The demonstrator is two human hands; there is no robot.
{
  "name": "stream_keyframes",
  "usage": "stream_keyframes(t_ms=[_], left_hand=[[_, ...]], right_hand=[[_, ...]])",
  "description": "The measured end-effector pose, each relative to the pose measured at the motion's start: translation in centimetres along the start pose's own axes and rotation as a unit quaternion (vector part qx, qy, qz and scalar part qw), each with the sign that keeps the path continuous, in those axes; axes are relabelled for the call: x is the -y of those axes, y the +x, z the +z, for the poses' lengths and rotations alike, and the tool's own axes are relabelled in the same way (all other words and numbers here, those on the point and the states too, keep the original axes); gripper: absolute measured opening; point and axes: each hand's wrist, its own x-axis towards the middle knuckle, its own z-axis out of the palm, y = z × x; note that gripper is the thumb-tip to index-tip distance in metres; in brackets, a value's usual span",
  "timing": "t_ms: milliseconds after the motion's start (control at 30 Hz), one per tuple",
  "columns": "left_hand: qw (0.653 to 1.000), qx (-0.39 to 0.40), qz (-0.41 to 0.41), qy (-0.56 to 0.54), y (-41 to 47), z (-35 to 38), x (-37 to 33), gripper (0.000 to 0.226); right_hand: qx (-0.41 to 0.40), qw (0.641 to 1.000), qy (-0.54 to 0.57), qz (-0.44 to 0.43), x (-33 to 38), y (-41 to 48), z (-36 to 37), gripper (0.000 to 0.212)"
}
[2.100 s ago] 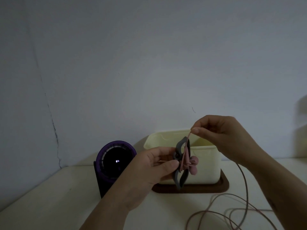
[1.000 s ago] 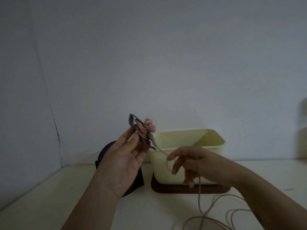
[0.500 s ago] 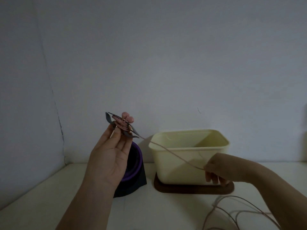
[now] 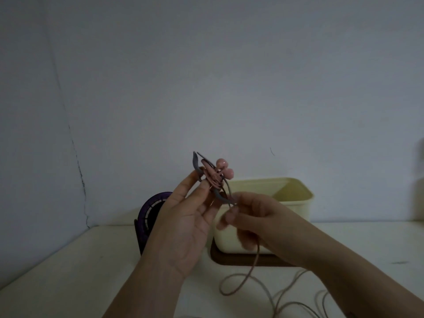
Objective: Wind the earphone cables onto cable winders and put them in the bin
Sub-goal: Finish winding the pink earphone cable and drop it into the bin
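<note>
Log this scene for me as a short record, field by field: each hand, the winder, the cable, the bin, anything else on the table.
left hand: holds the grey cable winder up, above the table
right hand: pinches the pink earphone cable just below the winder
earbuds: two, pink, at the winder's upper end
winding: some turns on, not finished
loose cable: hangs from the right hand, loops on the table
bin: cream, open, on a dark brown tray
other: purple round device left of the bin
</note>
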Motion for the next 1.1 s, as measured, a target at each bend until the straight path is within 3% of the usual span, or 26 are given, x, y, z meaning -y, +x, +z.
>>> stream_keyframes(t_ms=[67,167,367,500,567,667,900,1100], left_hand=[[1.0,-0.013,0.01,-0.016,0.1,-0.3,-0.3,0.043],[0.999,-0.029,0.012,-0.029,0.3,-0.7,-0.3,0.042],[0.991,-0.068,0.038,0.109,0.5,-1.1,1.0,0.026],[0.931,-0.043,0.046,0.359,0.2,-1.2,1.8,0.03],[0.905,-0.007,0.044,0.422,-0.3,-0.9,1.9,0.028],[0.893,0.043,0.029,0.448,-0.6,-0.5,1.9,0.026],[0.907,0.108,0.0,0.407,-0.4,-0.8,1.7,0.027],[0.923,0.224,-0.034,0.31,-1.0,-0.4,0.9,0.029]], right_hand=[[-0.056,0.985,-0.16,-0.024,0.3,0.0,-0.3,0.018],[-0.092,0.918,-0.375,-0.094,0.7,-0.3,-0.3,0.022],[-0.078,0.841,-0.518,-0.135,2.4,-1.5,0.0,0.026],[-0.052,0.829,-0.538,-0.142,3.4,-1.8,-0.5,0.027],[-0.073,0.821,-0.547,-0.147,3.8,-1.8,-1.4,0.023],[-0.107,0.828,-0.53,-0.147,4.6,-2.0,-3.0,0.015],[-0.137,0.888,-0.418,-0.135,5.0,-2.4,-4.8,0.011],[-0.112,0.944,-0.268,-0.157,4.0,-2.0,-6.0,0.034]])
